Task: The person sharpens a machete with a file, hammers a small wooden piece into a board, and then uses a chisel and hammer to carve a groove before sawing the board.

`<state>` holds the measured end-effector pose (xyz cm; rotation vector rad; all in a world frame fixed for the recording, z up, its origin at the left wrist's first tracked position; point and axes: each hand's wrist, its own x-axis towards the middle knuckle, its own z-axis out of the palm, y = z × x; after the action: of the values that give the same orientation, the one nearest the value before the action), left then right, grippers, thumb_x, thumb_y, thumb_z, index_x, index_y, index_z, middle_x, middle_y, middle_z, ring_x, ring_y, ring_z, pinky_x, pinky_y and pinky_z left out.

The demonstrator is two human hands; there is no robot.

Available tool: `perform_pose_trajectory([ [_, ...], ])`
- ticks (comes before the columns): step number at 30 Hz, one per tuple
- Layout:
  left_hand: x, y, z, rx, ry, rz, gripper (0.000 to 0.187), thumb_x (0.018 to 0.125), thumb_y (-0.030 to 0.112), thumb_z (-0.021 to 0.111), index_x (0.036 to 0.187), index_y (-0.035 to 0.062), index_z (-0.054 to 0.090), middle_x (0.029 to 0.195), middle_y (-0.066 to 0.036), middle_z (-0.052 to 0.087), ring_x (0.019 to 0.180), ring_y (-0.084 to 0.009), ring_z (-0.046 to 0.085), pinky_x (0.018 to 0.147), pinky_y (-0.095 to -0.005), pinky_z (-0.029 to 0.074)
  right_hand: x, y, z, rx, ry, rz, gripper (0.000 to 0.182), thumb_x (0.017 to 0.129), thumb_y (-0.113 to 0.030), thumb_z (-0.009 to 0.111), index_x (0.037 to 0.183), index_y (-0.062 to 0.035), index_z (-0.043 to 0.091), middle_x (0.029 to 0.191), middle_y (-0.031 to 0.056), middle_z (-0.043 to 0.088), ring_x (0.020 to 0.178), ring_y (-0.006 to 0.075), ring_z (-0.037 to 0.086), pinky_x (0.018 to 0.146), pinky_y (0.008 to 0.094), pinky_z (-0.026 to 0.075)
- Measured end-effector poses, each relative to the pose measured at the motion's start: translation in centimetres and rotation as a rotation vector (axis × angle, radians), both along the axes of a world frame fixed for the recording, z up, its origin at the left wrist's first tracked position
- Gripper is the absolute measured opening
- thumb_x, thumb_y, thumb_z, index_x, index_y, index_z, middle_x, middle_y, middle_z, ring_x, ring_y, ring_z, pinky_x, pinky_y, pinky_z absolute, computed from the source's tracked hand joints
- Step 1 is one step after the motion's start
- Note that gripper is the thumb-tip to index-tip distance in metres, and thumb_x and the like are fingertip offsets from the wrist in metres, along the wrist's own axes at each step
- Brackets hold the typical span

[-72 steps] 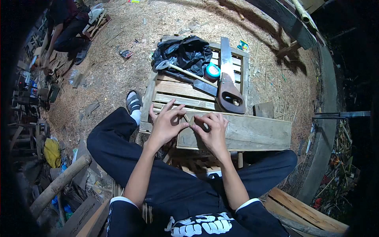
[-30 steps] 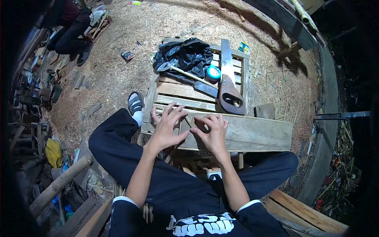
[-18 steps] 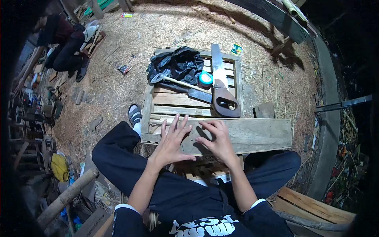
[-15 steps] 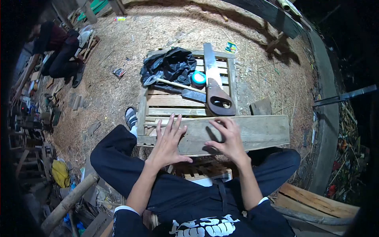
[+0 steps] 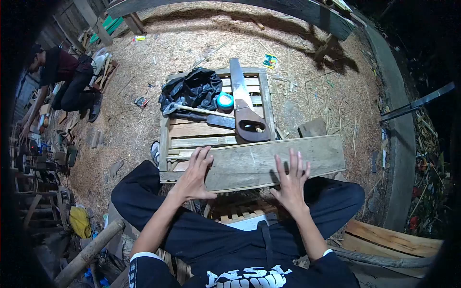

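The wooden board [image 5: 269,162] lay across the slatted tabletop's [image 5: 194,130] near side, near the handsaw [image 5: 243,113]. The left hand [image 5: 191,181] was spread at the board's left end, the right hand [image 5: 292,187] spread at its near edge; contact could not be determined.

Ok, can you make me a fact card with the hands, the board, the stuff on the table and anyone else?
Left hand: open, fingers spread at the board's left end
Right hand: open, fingers spread over the board's right half
Board: long, wooden, lying across the near side of the slatted table, sticking out past its right side
On the table: handsaw, black plastic bag, blue-lidded tub
Someone else: another person, bent low, upper left
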<state>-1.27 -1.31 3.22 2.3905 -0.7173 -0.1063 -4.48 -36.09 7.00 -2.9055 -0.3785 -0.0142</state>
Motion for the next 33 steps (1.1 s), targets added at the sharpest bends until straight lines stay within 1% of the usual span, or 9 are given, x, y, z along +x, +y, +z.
perform_pose_trajectory([
  [3,-0.1,0.4,0.4,-0.007,-0.064,-0.027,0.125,0.049,0.043,0.097,0.149,0.0013,0.035,0.164,-0.029,0.029,0.150,-0.0570,0.024,0.122,-0.0636,0.030,0.2,-0.8,0.5,0.076,0.031,-0.060,0.135,0.058,-0.034,0.100,0.169,-0.0283,0.023,0.173,0.0232,0.011,0.160,0.0456,0.011,0.124,0.0706,0.005],
  [4,-0.3,0.6,0.4,-0.006,-0.075,-0.023,0.125,0.050,0.046,0.097,0.150,0.0022,0.035,0.163,-0.030,0.030,0.150,-0.0567,0.025,0.122,-0.0635,0.030,-0.1,-0.8,-0.3,-0.007,-0.057,-0.028,0.141,0.052,-0.037,0.099,0.169,-0.0231,0.023,0.172,0.0250,0.014,0.160,0.0456,0.011,0.124,0.0696,0.005],
  [7,-0.5,3.1,0.9,0.027,-0.089,-0.033,0.125,0.050,0.048,0.096,0.149,0.0016,0.036,0.163,-0.030,0.031,0.150,-0.0560,0.026,0.121,-0.0639,0.030,-0.5,-1.3,-1.2,0.026,-0.151,-0.072,0.145,0.050,-0.040,0.099,0.170,-0.0238,0.020,0.172,0.0258,0.014,0.160,0.0454,0.011,0.123,0.0705,0.005],
  [12,-1.9,8.1,0.9,0.020,-0.085,-0.017,0.127,0.046,0.046,0.097,0.151,0.0075,0.036,0.165,-0.028,0.030,0.149,-0.0548,0.028,0.121,-0.0644,0.030,-1.3,-2.7,-2.3,-0.034,-0.337,-0.116,0.144,0.050,-0.040,0.099,0.170,-0.0299,0.020,0.172,0.0259,0.015,0.160,0.0443,0.010,0.123,0.0692,0.003],
  [15,-2.7,9.0,0.2,0.001,-0.092,-0.006,0.128,0.045,0.046,0.098,0.151,0.0090,0.036,0.166,-0.027,0.029,0.149,-0.0545,0.028,0.121,-0.0645,0.030,-0.5,-3.3,-1.2,-0.120,-0.231,-0.164,0.141,0.053,-0.041,0.098,0.170,-0.0289,0.020,0.172,0.0261,0.016,0.160,0.0443,0.012,0.123,0.0685,0.004],
  [22,-2.4,9.5,-0.7,-0.025,-0.087,-0.011,0.127,0.044,0.045,0.098,0.149,0.0064,0.038,0.166,-0.026,0.030,0.149,-0.0545,0.029,0.121,-0.0636,0.029,-1.1,-5.0,0.0,0.147,-0.299,-0.145,0.122,0.059,-0.033,0.096,0.165,-0.0272,0.036,0.170,0.0208,0.022,0.158,0.0423,0.018,0.123,0.0679,0.011],
  [26,-1.4,8.8,-0.9,-0.001,-0.097,-0.031,0.126,0.046,0.047,0.098,0.149,0.0049,0.039,0.165,-0.027,0.032,0.149,-0.0545,0.030,0.120,-0.0641,0.029,0.5,-6.3,0.0,-0.043,-0.376,-0.052,0.122,0.058,-0.023,0.096,0.164,-0.0225,0.036,0.166,0.0205,0.031,0.155,0.0402,0.029,0.123,0.0660,0.017],
  [29,-0.6,8.8,-0.9,-0.027,-0.131,-0.052,0.127,0.047,0.050,0.098,0.150,0.0049,0.039,0.165,-0.028,0.032,0.149,-0.0549,0.030,0.119,-0.0647,0.031,1.6,-7.9,-1.9,0.039,-0.414,-0.111,0.117,0.060,-0.018,0.093,0.163,-0.0210,0.038,0.166,0.0195,0.033,0.153,0.0403,0.033,0.123,0.0649,0.021],
  [33,-0.7,9.0,-1.2,-0.035,-0.124,-0.068,0.127,0.049,0.051,0.097,0.153,0.0099,0.037,0.165,-0.028,0.031,0.148,-0.0553,0.031,0.118,-0.0652,0.032,2.7,-9.5,-3.2,0.017,-0.539,-0.132,0.095,0.070,-0.010,0.081,0.158,-0.0186,0.046,0.160,0.0180,0.043,0.144,0.0384,0.046,0.119,0.0606,0.032],
])
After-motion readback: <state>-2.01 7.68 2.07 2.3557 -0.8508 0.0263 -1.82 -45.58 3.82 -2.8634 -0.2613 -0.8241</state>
